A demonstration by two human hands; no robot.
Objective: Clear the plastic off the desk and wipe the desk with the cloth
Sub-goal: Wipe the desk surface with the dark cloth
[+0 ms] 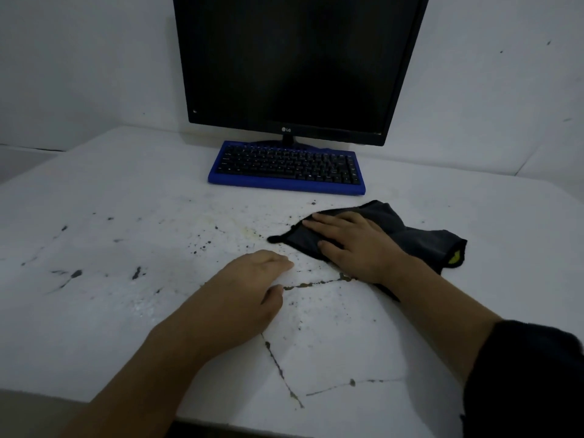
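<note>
Right hand [354, 248] was laid flat on the dark cloth [420, 241], fingers straight and spread, palm pressing down; nothing was pinched or curled round. The cloth was pinned to the white desk [110, 191] under the palm, presumably so that it could be dragged as a pad rather than lifted. The cloth was found crumpled, its bulk trailing out to the right of the pressing hand; a yellow tag [455, 258] showed at that far corner; a pointed corner stuck out left of the fingertips.

Left hand [249, 292] was rested on bare desk just left of the pressing hand and nearer the body, fingers loosely bent, nothing held; it was judged to be set there as a brace.

Dark specks [202, 246] and a yellowish stain [249, 230] were noted just left of the cloth's leading corner; cracks [281, 368] were noted on the near side of both hands; wiping was judged under way, those marks not yet covered.

No plastic was seen on the desk; that step was judged done.

Blue keyboard [287, 167] and LG monitor [294, 64] stood beyond the grip, apart from the cloth.
</note>
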